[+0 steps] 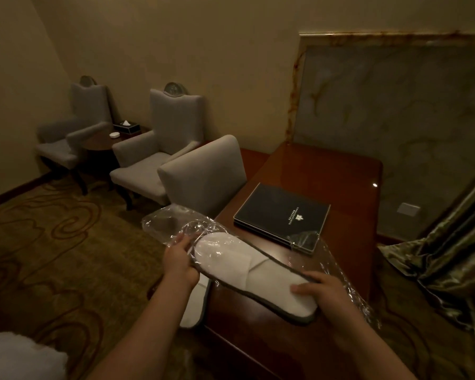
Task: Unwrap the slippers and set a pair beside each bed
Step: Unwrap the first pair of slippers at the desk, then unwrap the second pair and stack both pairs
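A white slipper (pixel 247 272) with a grey rim lies across the near left corner of the dark wooden desk (pixel 327 174). My left hand (pixel 180 259) grips its toe end together with the clear plastic wrapper (pixel 170 223), which bunches out past the toe. My right hand (pixel 318 290) holds the heel end. A second white slipper (pixel 194 308) hangs below the first, off the desk's edge. More clear plastic (pixel 337 272) lies on the desk under and beyond the heel.
A black folder (pixel 283 215) lies on the desk behind the slipper. A grey desk chair (pixel 203 174) is tucked at the desk's left. Two grey armchairs (pixel 154 152) flank a small round table (pixel 99 141). A curtain (pixel 455 256) hangs at right. White bedding (pixel 19 357) shows at bottom left.
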